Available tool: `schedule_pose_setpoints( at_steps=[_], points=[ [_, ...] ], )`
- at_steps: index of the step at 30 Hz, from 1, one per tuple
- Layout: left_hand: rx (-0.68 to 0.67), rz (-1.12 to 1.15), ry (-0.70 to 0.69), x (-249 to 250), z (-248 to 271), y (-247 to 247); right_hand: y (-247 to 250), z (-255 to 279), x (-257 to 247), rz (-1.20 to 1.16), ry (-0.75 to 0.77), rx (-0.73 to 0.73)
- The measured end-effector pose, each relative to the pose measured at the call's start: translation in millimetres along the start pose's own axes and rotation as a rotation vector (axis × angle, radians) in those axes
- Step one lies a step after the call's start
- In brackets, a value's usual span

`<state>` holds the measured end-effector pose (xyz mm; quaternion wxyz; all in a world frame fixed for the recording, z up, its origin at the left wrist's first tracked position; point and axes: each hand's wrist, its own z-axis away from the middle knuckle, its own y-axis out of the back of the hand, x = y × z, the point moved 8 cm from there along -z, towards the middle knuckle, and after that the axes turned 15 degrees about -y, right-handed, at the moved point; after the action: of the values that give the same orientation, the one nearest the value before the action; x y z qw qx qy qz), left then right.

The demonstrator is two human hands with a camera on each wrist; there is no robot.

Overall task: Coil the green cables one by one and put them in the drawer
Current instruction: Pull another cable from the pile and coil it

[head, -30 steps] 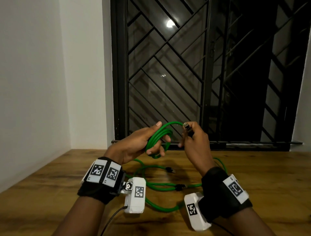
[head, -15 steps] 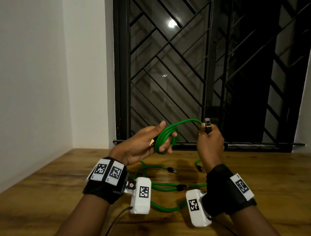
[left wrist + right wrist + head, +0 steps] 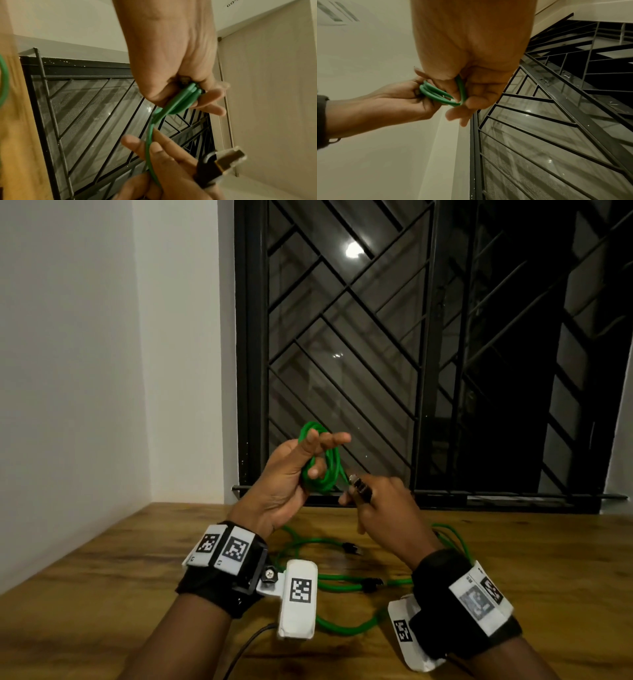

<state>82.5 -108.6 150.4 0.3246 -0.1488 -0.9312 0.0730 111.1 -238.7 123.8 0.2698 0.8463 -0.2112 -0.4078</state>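
My left hand (image 3: 301, 470) holds a small coil of green cable (image 3: 325, 463) upright above the table, lower fingers curled round the loops and the index finger stretched out. The coil (image 3: 181, 100) shows bunched in that hand in the left wrist view. My right hand (image 3: 380, 508) sits just right of and below the coil, pinching the cable's black and metal plug (image 3: 359, 486) near its end. The plug (image 3: 223, 163) and the green strand running through the right fingers show close up. The right wrist view shows the coil (image 3: 436, 94) between both hands. No drawer is in view.
More green cables (image 3: 342, 580) with black plugs lie loose on the wooden table (image 3: 102, 577) under my wrists. A barred dark window (image 3: 411, 371) stands behind the table, a white wall (image 3: 68, 371) at the left.
The left hand turned the coil upright and raised it. The right hand brought the plug down and leftward, close under the coil, closing the last loop.
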Motion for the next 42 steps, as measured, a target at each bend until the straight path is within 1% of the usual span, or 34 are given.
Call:
schedule_pose_setpoints(
  at_steps=[2, 3, 4, 6, 8, 11, 13, 14, 16, 18, 20, 22, 26, 29, 34, 37, 40, 42],
  points=[
    [0.143, -0.012, -0.025, 1, -2, 10, -9, 2, -6, 0.032, 0.042, -0.055],
    [0.192, -0.002, -0.036, 1, -2, 13, -14, 5, -11, 0.067, 0.079, -0.074],
    [0.225, 0.021, -0.043, 1, -2, 16, -18, 7, -14, 0.087, 0.113, -0.087],
    [0.274, 0.058, -0.050, 0, -1, 20, -16, 8, -19, 0.042, 0.152, -0.063],
    [0.283, 0.013, -0.052, 0, -2, 21, -8, 9, -24, -0.038, 0.197, -0.025],
    [0.186, -0.162, -0.040, -1, 0, 11, -11, 12, -29, -0.088, 0.252, -0.082],
    [0.141, -0.215, -0.033, -3, -1, 6, -15, 12, -29, -0.123, 0.285, -0.117],
    [0.133, -0.232, -0.036, -3, -1, 6, -13, 12, -30, -0.135, 0.308, -0.099],
    [0.135, -0.271, -0.035, -5, -2, 9, -3, 13, -33, -0.166, 0.359, 0.011],
    [0.119, -0.272, -0.016, -7, -1, 8, 6, 13, -33, -0.211, 0.364, 0.097],
    [0.096, -0.240, -0.016, -8, 1, 3, 7, 12, -32, -0.273, 0.348, 0.094],
    [0.103, -0.226, -0.029, -7, 1, 3, 8, 11, -29, -0.341, 0.301, 0.095],
    [0.040, -0.335, -0.057, -6, -1, 3, 12, 8, -22, -0.479, 0.218, 0.088],
    [-0.007, -0.375, -0.054, -9, 0, -2, 13, 7, -19, -0.494, 0.204, 0.106],
    [-0.104, -0.366, -0.047, -9, 3, -13, 14, 8, -19, -0.458, 0.231, 0.134],
    [-0.143, -0.355, -0.051, -7, 5, -18, 15, 8, -15, -0.484, 0.193, 0.168],
    [-0.264, -0.382, -0.024, -13, 9, -28, 21, 6, -6, -0.576, 0.111, 0.205],
    [-0.318, -0.420, 0.005, -18, 11, -32, 23, 4, -1, -0.626, 0.065, 0.203]
  ],
)
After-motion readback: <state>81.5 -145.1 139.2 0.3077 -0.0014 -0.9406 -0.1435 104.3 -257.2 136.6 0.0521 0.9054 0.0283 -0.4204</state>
